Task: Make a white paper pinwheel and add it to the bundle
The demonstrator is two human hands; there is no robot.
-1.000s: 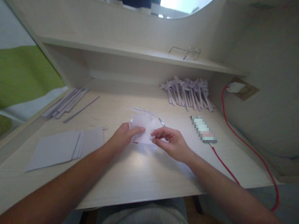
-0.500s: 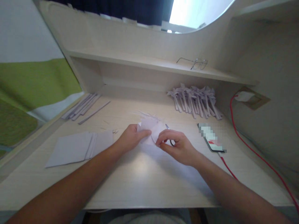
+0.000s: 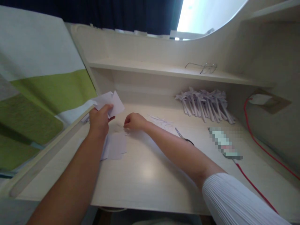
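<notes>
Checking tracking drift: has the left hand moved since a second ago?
Yes. The left hand has lifted the folded paper leftward, away from the scissors toward the desk's left edge, over the sheet stack.

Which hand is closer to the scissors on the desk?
The right hand. It rests on the desk to the left of the scissors, apart from them. The left hand is farther left, holding folded paper.
</notes>
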